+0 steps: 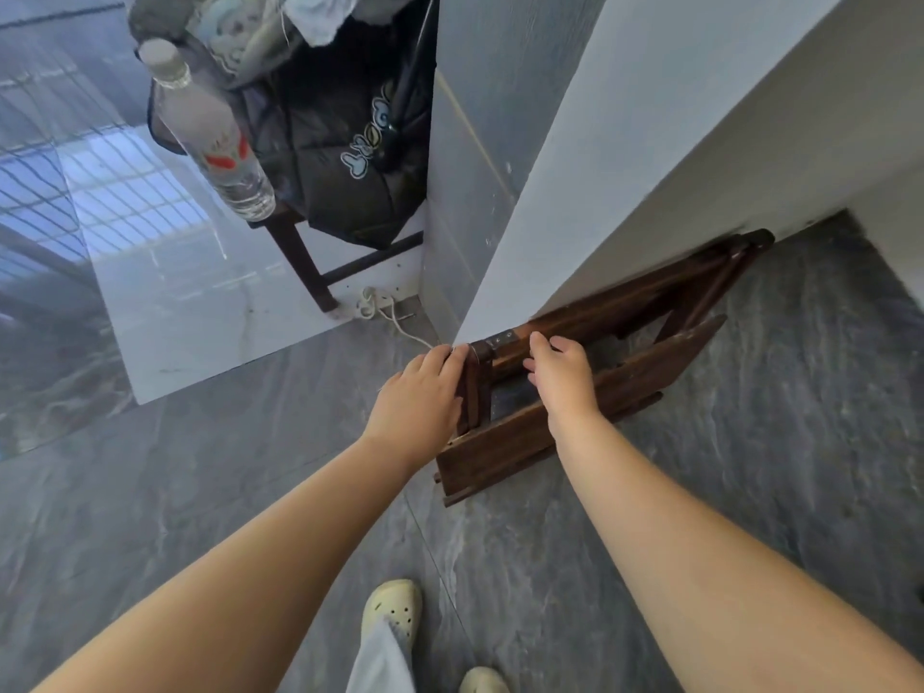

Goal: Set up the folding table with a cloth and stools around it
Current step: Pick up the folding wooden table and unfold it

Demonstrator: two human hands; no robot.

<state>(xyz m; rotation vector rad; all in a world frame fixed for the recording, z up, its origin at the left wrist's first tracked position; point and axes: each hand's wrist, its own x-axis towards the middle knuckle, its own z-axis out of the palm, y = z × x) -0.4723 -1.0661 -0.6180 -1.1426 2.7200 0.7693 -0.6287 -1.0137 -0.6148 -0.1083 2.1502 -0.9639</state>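
Note:
A dark brown wooden folding table (645, 372), folded flat, stands on its edge on the grey floor and leans against a white wall. My left hand (425, 397) holds its near upper corner, fingers curled over the end of the frame. My right hand (562, 372) grips the top rail just to the right of that corner, fingers hooked over it. The far end of the table runs back along the foot of the wall. No cloth for the table and no stool beside it shows in this view.
The white wall corner (575, 192) juts out above the table. At the back left stands a wooden chair (305, 262) with a dark bag (350, 157), clothes and a plastic water bottle (210, 132). A white cord (380, 307) lies on the floor. My feet (392, 610) are below.

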